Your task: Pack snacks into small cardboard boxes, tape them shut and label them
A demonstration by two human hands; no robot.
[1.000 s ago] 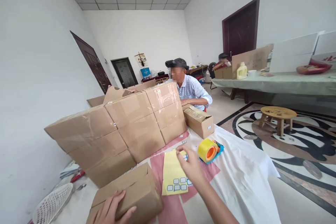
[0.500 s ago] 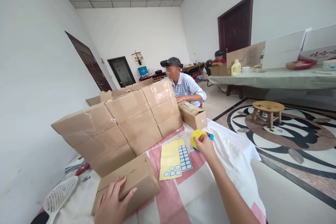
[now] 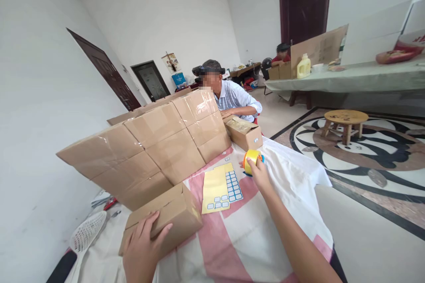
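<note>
My left hand point(image 3: 142, 241) lies on a closed cardboard box point(image 3: 177, 212), fingers spread over its top and near side. In my right hand point(image 3: 260, 176) is a tape dispenser with a yellow roll point(image 3: 252, 156) and blue and orange parts, gripped between thumb and fingers above the cloth. Left of it lies a pale yellow sheet point(image 3: 214, 183) bearing blue-edged white labels point(image 3: 234, 188). One small label point(image 3: 227, 159) sits apart on the cloth just beyond the sheet.
A wall of taped cardboard boxes point(image 3: 162, 128) stands across the table's far left. Another box point(image 3: 244, 131) is at its right end, near a seated person point(image 3: 237, 97). A white slotted spoon point(image 3: 88, 232) lies at left. A wooden stool point(image 3: 346, 117) stands on the floor.
My view has tipped slightly downward. My right hand has turned the tape dispenser, so more of the yellow roll and its orange edge shows. My left hand stays on the box.
</note>
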